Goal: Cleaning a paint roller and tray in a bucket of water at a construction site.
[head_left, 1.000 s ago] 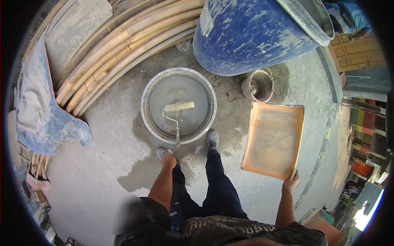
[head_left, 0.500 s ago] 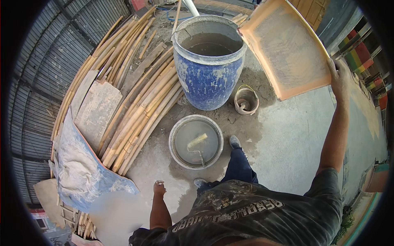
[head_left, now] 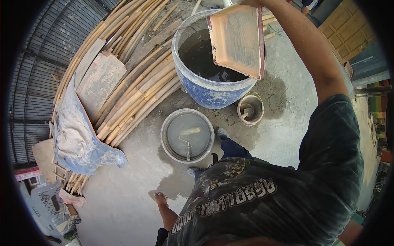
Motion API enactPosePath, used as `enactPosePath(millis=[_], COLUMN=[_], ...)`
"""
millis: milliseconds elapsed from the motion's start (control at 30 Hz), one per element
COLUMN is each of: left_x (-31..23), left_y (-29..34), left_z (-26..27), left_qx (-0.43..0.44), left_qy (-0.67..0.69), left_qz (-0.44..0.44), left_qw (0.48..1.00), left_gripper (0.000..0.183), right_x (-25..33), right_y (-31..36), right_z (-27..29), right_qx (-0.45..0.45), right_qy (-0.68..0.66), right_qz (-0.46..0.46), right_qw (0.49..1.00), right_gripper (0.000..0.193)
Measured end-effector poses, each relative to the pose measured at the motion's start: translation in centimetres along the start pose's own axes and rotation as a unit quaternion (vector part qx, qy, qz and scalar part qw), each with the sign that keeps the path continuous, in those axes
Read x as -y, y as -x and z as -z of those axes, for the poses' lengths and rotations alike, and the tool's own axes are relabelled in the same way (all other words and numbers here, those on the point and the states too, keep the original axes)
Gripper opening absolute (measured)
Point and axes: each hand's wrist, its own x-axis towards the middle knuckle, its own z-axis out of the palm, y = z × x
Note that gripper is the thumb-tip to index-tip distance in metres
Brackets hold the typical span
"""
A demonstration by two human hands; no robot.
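Observation:
My right hand [head_left: 251, 3] grips the upper edge of an orange paint tray [head_left: 238, 37] coated with grey residue. The tray hangs tilted over the right side of a tall blue drum [head_left: 217, 94], its lower corner near the rim. Dark liquid lies inside the drum. My left hand [head_left: 161, 197] hangs low at my side, empty, its fingers loosely bent. Between the drum and my body stands a round basin [head_left: 165, 141] of grey liquid, holding a paint roller [head_left: 189, 131] with a pale yellow sleeve, its handle toward me.
A small bucket [head_left: 256, 119] with a pale tool inside stands right of the drum. Long bamboo poles [head_left: 141, 96], flat boards [head_left: 100, 82] and a blue-white tarp [head_left: 78, 143] cover the left side. Wet patches mark the concrete floor. Behind, at right, is a wooden door [head_left: 349, 28].
My right hand has swung the tray leftward, from beside the drum to over its opening. My left hand still hangs low. The view has shifted slightly.

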Motion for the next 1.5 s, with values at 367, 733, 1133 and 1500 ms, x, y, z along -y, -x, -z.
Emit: enactPosePath(millis=[367,733,1133,1500], left_x=[2.4,3.5,5.8,2.3], left_y=[10.2,12.0,16.8,18.2], left_z=[-7.4,-10.1,-11.9,-11.7], left_qx=[-0.090,-0.065,-0.064,-0.084], left_qy=[0.069,0.037,0.047,-0.051], left_qz=[0.116,0.112,0.166,0.129], left_qw=[0.987,0.991,0.983,0.987], left_gripper=[0.019,0.022,0.022,0.022], right_x=[3.8,7.7,9.9,9.5], right_y=[-12.3,-15.2,-14.7,-15.6], right_z=[-13.6,-25.7,-31.2,-40.9], right_qx=[0.042,0.049,0.151,0.177], right_qy=[-0.074,-0.158,-0.228,-0.256], right_qz=[0.047,0.044,-0.047,-0.095], right_qw=[0.995,0.985,0.961,0.945], right_gripper=[0.037,0.036,0.035,0.038])
